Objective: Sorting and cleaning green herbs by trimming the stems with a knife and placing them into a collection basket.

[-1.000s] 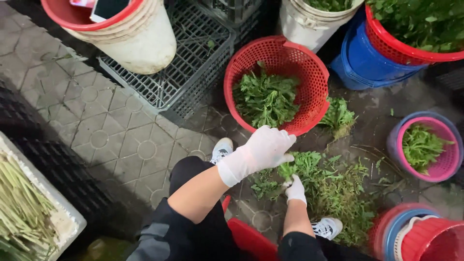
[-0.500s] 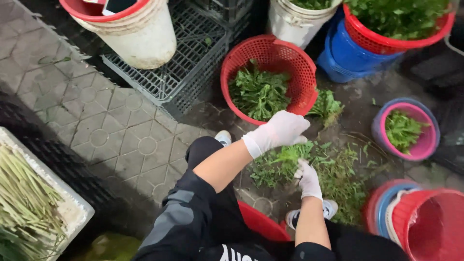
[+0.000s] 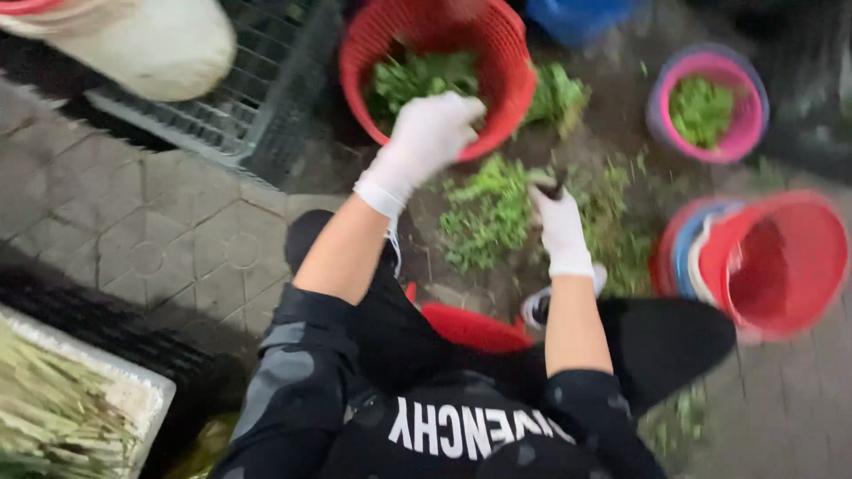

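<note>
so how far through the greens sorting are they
Partly through, it seems. The red basket and the small pink bucket already hold greens. The gloved left hand is over the basket rim; the right hand works at the pile of greens on the ground, a good heap. The frame is blurred, so grips are unclear.

Matt white cloth-like gloves, a perforated red plastic basket (image 3: 497, 62), rough grey stone paving (image 3: 177, 231)

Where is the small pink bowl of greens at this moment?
In the head view the pink bowl sits at the upper right on the ground, right of the red basket of greens and above the empty red bucket, beyond the right hand.
</note>
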